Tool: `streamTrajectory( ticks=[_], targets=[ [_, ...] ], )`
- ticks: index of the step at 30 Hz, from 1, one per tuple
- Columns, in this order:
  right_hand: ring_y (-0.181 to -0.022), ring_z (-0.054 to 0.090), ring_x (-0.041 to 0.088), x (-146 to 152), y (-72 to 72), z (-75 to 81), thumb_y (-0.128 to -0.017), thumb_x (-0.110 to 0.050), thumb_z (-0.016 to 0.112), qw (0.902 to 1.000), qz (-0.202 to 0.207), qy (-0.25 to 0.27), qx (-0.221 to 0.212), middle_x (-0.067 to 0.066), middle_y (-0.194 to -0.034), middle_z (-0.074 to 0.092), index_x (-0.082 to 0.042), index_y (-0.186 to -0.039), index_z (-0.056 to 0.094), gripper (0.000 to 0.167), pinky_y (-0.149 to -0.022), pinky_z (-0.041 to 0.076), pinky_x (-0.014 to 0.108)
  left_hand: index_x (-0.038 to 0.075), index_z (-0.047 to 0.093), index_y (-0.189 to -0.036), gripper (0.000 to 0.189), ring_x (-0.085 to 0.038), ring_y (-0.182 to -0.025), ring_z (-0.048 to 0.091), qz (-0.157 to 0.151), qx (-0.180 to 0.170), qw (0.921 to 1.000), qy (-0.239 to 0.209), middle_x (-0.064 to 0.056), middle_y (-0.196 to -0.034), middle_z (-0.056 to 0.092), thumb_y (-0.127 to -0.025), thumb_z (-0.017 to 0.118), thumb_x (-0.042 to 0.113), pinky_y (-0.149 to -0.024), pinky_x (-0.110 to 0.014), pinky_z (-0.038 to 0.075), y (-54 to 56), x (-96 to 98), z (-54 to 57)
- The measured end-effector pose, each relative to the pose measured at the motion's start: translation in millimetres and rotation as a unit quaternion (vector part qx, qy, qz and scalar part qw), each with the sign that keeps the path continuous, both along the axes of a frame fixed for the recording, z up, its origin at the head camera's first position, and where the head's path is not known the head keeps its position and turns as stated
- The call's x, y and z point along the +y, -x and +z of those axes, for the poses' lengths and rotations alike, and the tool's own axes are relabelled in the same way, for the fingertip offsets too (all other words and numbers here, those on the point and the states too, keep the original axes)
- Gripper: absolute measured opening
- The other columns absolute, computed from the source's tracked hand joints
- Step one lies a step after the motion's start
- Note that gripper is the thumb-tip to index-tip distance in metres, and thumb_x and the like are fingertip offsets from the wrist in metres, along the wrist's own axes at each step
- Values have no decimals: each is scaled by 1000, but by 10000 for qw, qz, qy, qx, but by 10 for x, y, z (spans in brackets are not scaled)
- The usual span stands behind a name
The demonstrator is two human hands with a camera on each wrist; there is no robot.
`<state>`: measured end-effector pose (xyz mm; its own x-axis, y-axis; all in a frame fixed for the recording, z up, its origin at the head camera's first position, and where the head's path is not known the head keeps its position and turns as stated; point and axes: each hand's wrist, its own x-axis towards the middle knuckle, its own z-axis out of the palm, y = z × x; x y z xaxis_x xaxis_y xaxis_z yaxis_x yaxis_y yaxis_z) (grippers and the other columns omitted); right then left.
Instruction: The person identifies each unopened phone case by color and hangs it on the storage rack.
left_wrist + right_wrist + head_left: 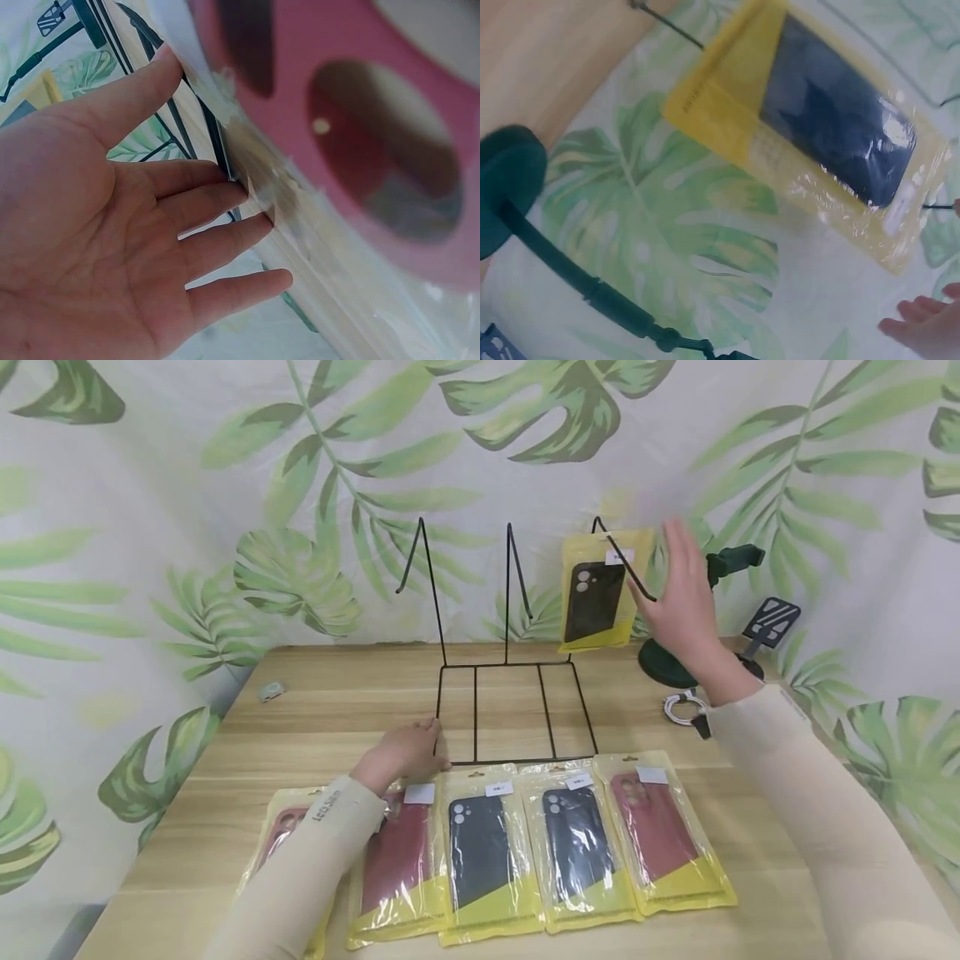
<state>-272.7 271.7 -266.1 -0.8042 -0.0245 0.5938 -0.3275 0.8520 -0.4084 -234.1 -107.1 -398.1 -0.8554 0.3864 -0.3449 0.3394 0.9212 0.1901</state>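
Note:
A black wire display rack (pixel 507 635) with three upright hooks stands on the table. From its right hook hangs a yellow-and-clear bag holding a dark phone case (pixel 594 602), also seen in the right wrist view, where the packaged case (pixel 840 112) looks tilted. My right hand (pixel 681 597) is raised beside that hook's tip, fingers extended and apart from the bag; whether the thumb touches the wire I cannot tell. Low at the rack's front left corner, my left hand (pixel 405 750) rests against the base wire. The left wrist view shows this hand (pixel 142 217) with fingers straight and spread.
Several bagged phone cases lie in a row before the rack, including a red one (pixel 656 827) and a dark one (pixel 480 852). At right are a dark green stand (pixel 667 662), a black phone holder (pixel 771 622) and a coiled white cable (pixel 681 708). A small item (pixel 271 691) lies left.

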Motion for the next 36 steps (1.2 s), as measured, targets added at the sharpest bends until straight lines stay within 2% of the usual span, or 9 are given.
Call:
streamTrajectory(
  ticks=[5, 10, 12, 15, 17, 19, 26, 30, 36],
  targets=[
    [-151, 16, 41, 71, -375, -358, -98, -25, 61, 9990, -127, -300, -300, 17, -166, 9, -4, -160, 7, 85, -123, 19, 59, -8, 26, -152, 81, -44, -147, 28, -9, -6, 10000, -35, -25, -160, 26, -97, 60, 40, -122, -55, 25, 25, 29, -20],
    [-148, 21, 46, 97, -669, -751, -94, -21, 66, 9939, 18, -869, -680, 28, -161, 20, 6, -155, 18, 83, -119, 24, 61, -8, 25, -153, 82, -44, -147, 27, -17, -57, 10000, -33, -25, -160, 25, -97, 60, 41, -122, -56, 24, 36, 13, -28],
    [-144, 28, 49, 119, -757, -880, -93, -19, 68, 9855, 219, -1264, -1112, 31, -154, 32, 9, -150, 31, 73, -115, 30, 63, -7, 25, -153, 82, -44, -147, 28, -22, -56, 10000, -14, -25, -160, 25, -97, 59, 41, -121, -56, 25, 34, 10, -29],
    [-135, 42, 50, 165, -847, -1026, -93, -16, 67, 9618, 604, -1721, -2042, 33, -142, 48, 9, -139, 49, 55, -109, 39, 63, -7, 25, -153, 82, -45, -147, 28, -9, -58, 10000, 11, -25, -161, 25, -97, 59, 42, -121, -56, 25, 33, 11, -30],
    [-129, 47, 51, 209, -884, -1101, -94, -14, 65, 9453, 816, -1735, -2638, 32, -136, 54, 7, -133, 56, 45, -105, 43, 63, -6, 25, -154, 81, -45, -147, 28, -3, -50, 10000, 27, -24, -161, 24, -97, 59, 41, -121, -56, 25, 36, 11, -34],
    [-125, 51, 51, 260, -892, -1164, -95, -12, 63, 9339, 970, -1678, -3004, 31, -132, 57, 6, -128, 61, 38, -103, 45, 62, -6, 24, -154, 81, -44, -147, 27, 11, -57, 10000, 35, -24, -161, 24, -98, 59, 42, -121, -56, 25, 38, 14, -32],
    [-114, 60, 42, 441, -816, -1366, -92, -9, 63, 9177, 1257, -1541, -3438, 20, -116, 69, 1, -115, 70, 26, -98, 48, 58, -6, 24, -154, 81, -44, -147, 28, -31, -22, 10000, 63, -24, -161, 24, -98, 58, 42, -121, -55, 25, 42, 25, -7],
    [-112, 62, 39, 488, -778, -1453, -90, -10, 66, 9163, 1145, -1347, -3593, 16, -113, 71, -2, -113, 70, 25, -96, 50, 56, -6, 25, -153, 80, -44, -147, 28, -19, -34, 10000, 64, -24, -161, 25, -98, 58, 41, -121, -56, 26, 35, 25, -1],
    [-89, 63, 25, 510, -775, -1497, -88, -11, 68, 9282, 1109, -1265, -3319, 6, -91, 71, -5, -93, 73, 9, -80, 53, 44, -6, 25, -154, 79, -44, -147, 27, 11, -62, 10000, 71, -24, -161, 24, -99, 58, 40, -121, -56, 25, 15, 24, 3]
  ],
)
